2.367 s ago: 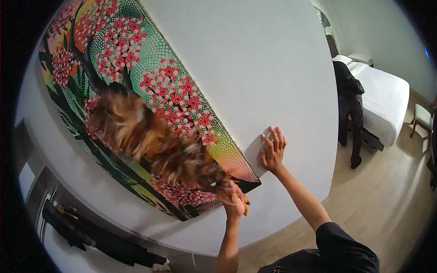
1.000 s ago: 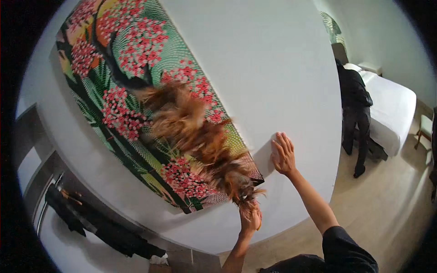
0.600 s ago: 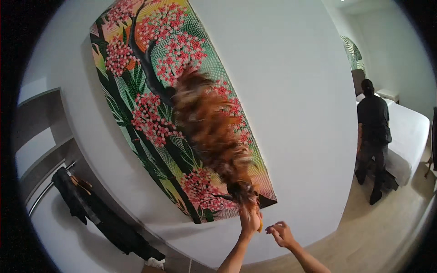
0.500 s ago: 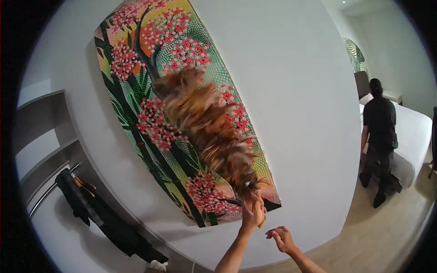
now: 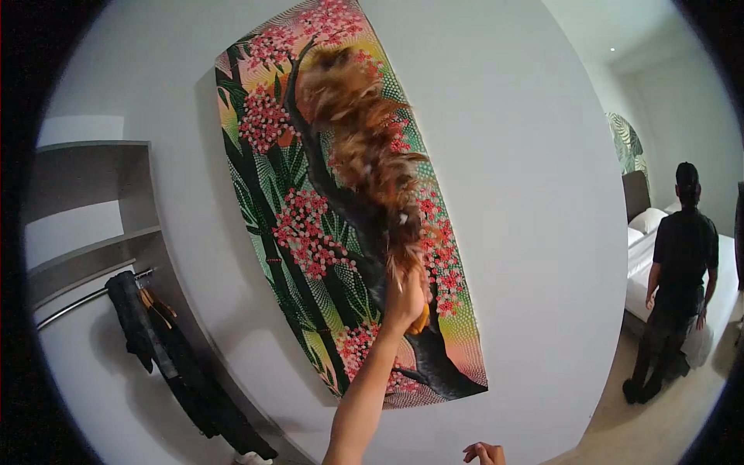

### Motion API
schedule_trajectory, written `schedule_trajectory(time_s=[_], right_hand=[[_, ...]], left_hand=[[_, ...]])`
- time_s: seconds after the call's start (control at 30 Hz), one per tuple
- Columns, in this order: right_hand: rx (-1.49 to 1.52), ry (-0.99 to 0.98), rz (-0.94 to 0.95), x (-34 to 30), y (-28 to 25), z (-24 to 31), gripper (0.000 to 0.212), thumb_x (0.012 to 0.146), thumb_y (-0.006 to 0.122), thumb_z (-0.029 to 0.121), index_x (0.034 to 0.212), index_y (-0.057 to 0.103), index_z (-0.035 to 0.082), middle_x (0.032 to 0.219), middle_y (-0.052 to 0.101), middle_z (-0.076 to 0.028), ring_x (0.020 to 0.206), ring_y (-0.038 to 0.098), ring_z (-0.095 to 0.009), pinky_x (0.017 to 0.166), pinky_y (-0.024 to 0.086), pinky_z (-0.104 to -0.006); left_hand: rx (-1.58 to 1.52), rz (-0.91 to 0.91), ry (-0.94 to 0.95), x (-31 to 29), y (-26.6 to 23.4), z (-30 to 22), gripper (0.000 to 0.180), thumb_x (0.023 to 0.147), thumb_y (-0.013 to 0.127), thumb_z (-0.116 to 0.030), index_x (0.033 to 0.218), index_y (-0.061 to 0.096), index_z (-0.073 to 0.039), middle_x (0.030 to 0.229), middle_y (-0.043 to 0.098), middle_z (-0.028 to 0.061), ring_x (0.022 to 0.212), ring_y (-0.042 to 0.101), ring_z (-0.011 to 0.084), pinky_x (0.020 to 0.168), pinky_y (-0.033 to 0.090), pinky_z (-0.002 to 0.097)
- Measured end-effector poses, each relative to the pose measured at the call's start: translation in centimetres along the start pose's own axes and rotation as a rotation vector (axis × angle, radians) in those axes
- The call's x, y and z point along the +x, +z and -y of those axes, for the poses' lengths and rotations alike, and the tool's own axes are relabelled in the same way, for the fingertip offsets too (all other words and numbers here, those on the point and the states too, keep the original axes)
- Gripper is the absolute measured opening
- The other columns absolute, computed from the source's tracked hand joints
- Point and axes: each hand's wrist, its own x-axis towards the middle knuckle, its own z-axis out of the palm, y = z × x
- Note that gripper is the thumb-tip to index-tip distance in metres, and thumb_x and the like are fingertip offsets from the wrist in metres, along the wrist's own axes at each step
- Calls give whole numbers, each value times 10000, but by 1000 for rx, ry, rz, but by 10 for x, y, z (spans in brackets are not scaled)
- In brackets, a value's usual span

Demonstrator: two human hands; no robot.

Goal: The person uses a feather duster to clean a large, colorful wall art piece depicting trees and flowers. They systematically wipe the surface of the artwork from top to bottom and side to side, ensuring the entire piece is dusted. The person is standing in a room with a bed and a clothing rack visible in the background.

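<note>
At far left an open closet point(image 5: 85, 232) has bare shelves and a rail point(image 5: 85, 298) with dark clothes point(image 5: 167, 356) hanging from it, well apart from the work. Next comes the painting point(image 5: 310, 256), a tall canvas of a dark tree with red blossoms, hung flat on the white wall point(image 5: 535, 194). The left hand point(image 5: 404, 298) is raised against it, clenched around the orange handle of a feather duster point(image 5: 364, 147), so the brown feathers reach up and lie across the canvas's upper half, hiding part of it. The right hand point(image 5: 484, 452) sits low at the frame's bottom edge, fingers curled and holding nothing visible. At far right a person point(image 5: 678, 287) in dark clothes stands by a bed point(image 5: 643, 256), facing away.
</note>
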Motion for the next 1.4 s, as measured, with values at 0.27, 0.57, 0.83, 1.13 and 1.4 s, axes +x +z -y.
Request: schedule_trajectory(time_s=[0.27, 0.57, 0.83, 1.13, 1.4], right_hand=[[55, 10, 27, 4, 5, 6, 544, 1117, 397, 386, 984, 728, -25, 728, 703, -104, 717, 647, -198, 727, 514, -363], [68, 14, 18, 6, 5, 3, 533, 1118, 397, 375, 970, 726, -17, 724, 704, -98, 716, 648, -187, 727, 513, -361], [46, 4, 23, 9, 5, -5, 525, 1120, 399, 365, 972, 723, -21, 735, 709, -102, 712, 651, -188, 705, 519, -360], [25, 126, 65, 17, -2, -14, 606, 1107, 396, 435, 936, 724, -45, 752, 730, -112, 773, 711, -207, 776, 551, -361], [42, 95, 38, 12, -2, -3, 633, 1113, 381, 443, 958, 703, -80, 761, 713, -126, 748, 694, -207, 742, 556, -361]], left_hand=[[262, -148, 15, 36, -3, -20, 416, 1101, 416, -444, 956, 504, -64, 652, 470, 11, 502, 485, 132, 452, 422, 326], [135, -323, -38, 47, -18, -21, 231, 1073, 480, -252, 1189, 530, -58, 773, 535, 61, 539, 499, 166, 463, 436, 327], [213, -237, 76, 58, -50, -22, 300, 1082, 453, -410, 1004, 470, -121, 660, 371, -18, 499, 365, 111, 494, 404, 315], [76, -179, -116, -13, -47, 3, 339, 1090, 440, -442, 963, 496, -133, 627, 347, -28, 487, 341, 115, 487, 359, 300], [298, -391, -299, -286, -48, 178, 329, 1098, 423, -363, 946, 524, -89, 627, 491, 29, 535, 513, 169, 518, 427, 368]])
